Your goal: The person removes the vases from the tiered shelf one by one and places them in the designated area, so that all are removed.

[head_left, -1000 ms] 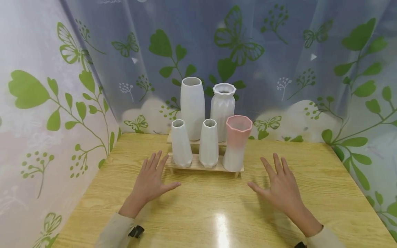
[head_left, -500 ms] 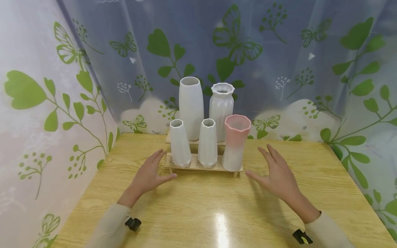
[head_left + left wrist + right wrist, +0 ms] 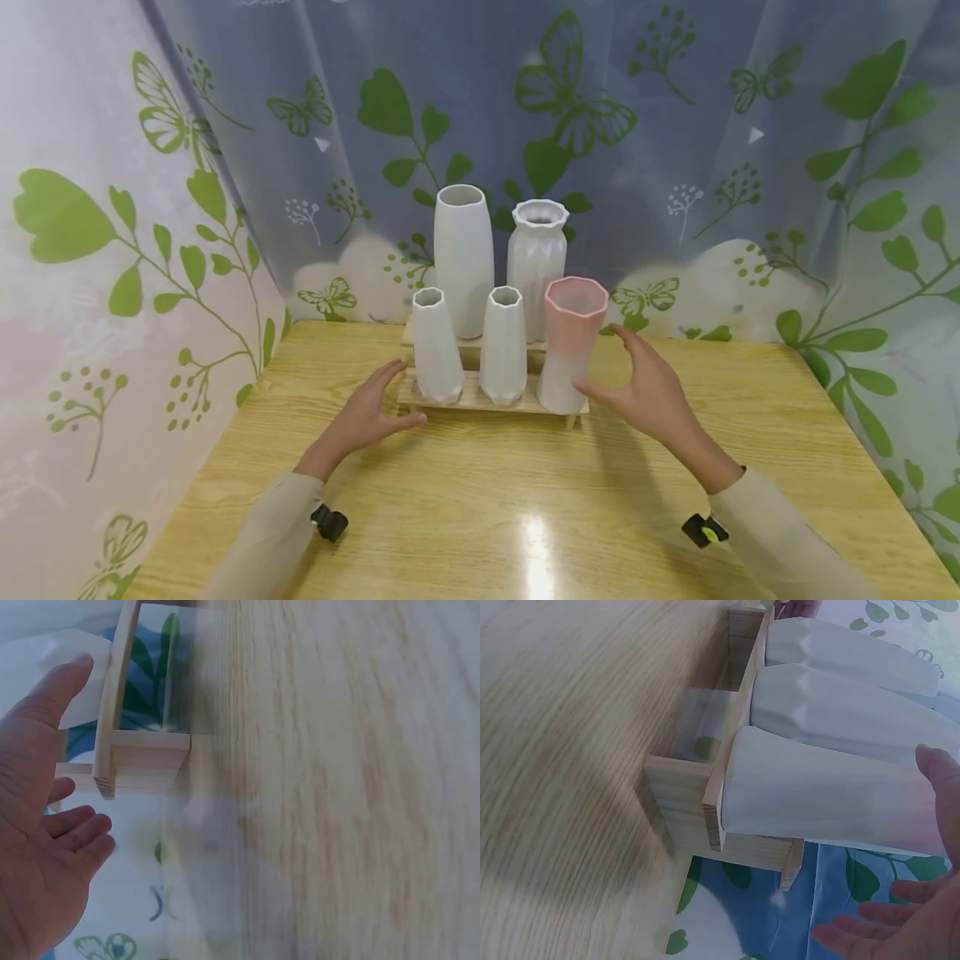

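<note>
right hand (image 3: 652, 390): beside the pink-and-white vase (image 3: 573, 346), fingers spread and released, gripping nothing; the thumb overlaps the front of the vase in the head view, but whether it touches cannot be told.
left hand (image 3: 362, 419): near the left end of the wooden stand (image 3: 471, 393), fingers loose and parted from the thumb, grasping nothing; contact with the stand cannot be told.
pink-and-white vase: upright on the right end of the stand's front tier, pink at its angular rim, fading to white below.
left front vase (image 3: 438, 354): white, slim, faceted, upright on the front tier at the left end.
middle front vase (image 3: 504, 354): white, same slim shape, upright between the other 2 on that tier.
tall vase (image 3: 463, 250): white, smooth, upright on the rear tier, behind the 2 slim ones.
ruffled vase (image 3: 537, 262): white, with a scalloped rim, upright to the right of the tall vase.
wooden stand: 2 tiers, 5 vases in all, standing on the table (image 3: 450, 500) near its far edge.
cloth (image 3: 675, 192): hanging behind the table, printed with green leaves and butterflies.
sleeves (image 3: 262, 533): light-coloured, with 1 black device (image 3: 330, 522) at the left wrist and another at the right.
</note>
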Action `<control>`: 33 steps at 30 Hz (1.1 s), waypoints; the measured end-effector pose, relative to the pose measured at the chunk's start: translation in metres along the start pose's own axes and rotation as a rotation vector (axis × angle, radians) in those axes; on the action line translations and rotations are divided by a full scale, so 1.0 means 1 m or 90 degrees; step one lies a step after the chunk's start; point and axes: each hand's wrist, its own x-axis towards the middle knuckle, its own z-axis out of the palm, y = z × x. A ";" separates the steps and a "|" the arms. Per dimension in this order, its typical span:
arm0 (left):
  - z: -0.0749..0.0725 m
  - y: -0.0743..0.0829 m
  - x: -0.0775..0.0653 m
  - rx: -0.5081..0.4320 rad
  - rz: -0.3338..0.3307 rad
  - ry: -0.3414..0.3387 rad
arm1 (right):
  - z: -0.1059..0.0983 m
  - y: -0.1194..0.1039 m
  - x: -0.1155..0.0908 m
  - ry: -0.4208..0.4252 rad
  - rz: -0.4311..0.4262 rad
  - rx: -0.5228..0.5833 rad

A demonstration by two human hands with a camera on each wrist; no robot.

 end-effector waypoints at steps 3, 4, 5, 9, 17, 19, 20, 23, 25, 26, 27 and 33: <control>0.003 -0.005 0.005 -0.020 0.002 -0.011 | 0.003 -0.002 0.006 -0.007 0.003 0.044; 0.004 -0.007 0.006 -0.024 0.002 -0.013 | 0.004 -0.002 0.008 -0.007 0.001 0.059; 0.006 -0.008 0.007 -0.027 0.003 -0.013 | 0.006 -0.003 0.010 -0.007 -0.002 0.074; 0.008 -0.012 0.010 -0.031 0.006 -0.010 | 0.013 -0.003 0.016 0.002 -0.011 0.124; 0.007 -0.014 0.015 -0.027 0.020 -0.003 | 0.025 -0.006 0.022 0.010 0.003 0.174; 0.007 -0.014 0.016 -0.023 0.026 0.000 | 0.027 -0.007 0.022 0.011 0.007 0.181; 0.007 -0.014 0.017 -0.023 0.025 0.001 | 0.028 -0.007 0.022 0.011 0.008 0.184; 0.008 -0.015 0.017 -0.026 0.023 0.001 | 0.031 -0.008 0.022 0.016 0.009 0.188; 0.008 -0.016 0.017 -0.033 0.019 -0.001 | 0.032 -0.009 0.022 0.022 0.009 0.185; 0.008 -0.016 0.017 -0.035 0.019 -0.002 | 0.032 -0.009 0.022 0.024 0.007 0.183; 0.008 -0.016 0.017 -0.037 0.020 -0.002 | 0.033 -0.010 0.022 0.027 0.005 0.180; 0.009 -0.017 0.016 -0.049 0.023 0.004 | 0.031 -0.013 0.022 0.032 -0.002 0.169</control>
